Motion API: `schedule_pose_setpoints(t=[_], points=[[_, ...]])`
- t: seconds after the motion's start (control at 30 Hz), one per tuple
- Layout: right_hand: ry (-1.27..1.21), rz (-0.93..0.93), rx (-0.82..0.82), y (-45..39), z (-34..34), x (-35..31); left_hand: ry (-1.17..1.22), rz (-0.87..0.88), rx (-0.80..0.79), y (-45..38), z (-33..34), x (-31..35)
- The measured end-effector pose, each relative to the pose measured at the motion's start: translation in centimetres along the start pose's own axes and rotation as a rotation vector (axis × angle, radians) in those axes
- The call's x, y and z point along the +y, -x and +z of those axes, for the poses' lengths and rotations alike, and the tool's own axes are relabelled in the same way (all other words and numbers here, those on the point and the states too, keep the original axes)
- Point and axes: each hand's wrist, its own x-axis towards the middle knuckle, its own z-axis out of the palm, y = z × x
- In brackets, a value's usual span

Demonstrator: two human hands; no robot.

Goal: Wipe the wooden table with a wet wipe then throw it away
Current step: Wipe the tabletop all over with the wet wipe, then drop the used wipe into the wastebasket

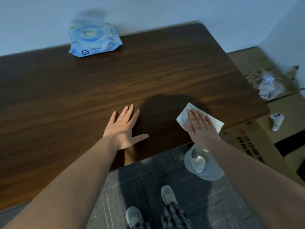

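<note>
A dark wooden table (99, 83) fills most of the view. My right hand (200, 125) lies flat, fingers together, pressing a white wet wipe (184, 115) onto the table near its front right corner. My left hand (123, 128) rests flat on the table near the front edge, fingers spread, holding nothing. A blue pack of wet wipes (93, 40) sits at the table's far edge by the wall. On the floor below my right forearm is a bin lined with a clear plastic bag (200, 164), with crumpled white paper inside.
Cardboard boxes (250, 141) stand to the right of the table, with a plastic bag (270, 85) and a white controller (277, 120) on them. My two grey shoes (166, 195) stand on dark floor tiles at the table's front edge. A pale wall runs behind.
</note>
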Motion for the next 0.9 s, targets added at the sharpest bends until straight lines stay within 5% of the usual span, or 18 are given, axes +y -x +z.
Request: schedule_pose_setpoints(t=[0.2,0.9], points=[[-0.085,0.178,0.028,-0.1,-1.3,8.6,-0.059,0.155,-0.012,-6.5,-0.7,9.2],[-0.36,0.341,0.303,-1.2,-3.1,25.2,-0.239,0.402,0.003,-20.2,-0.8,29.9]])
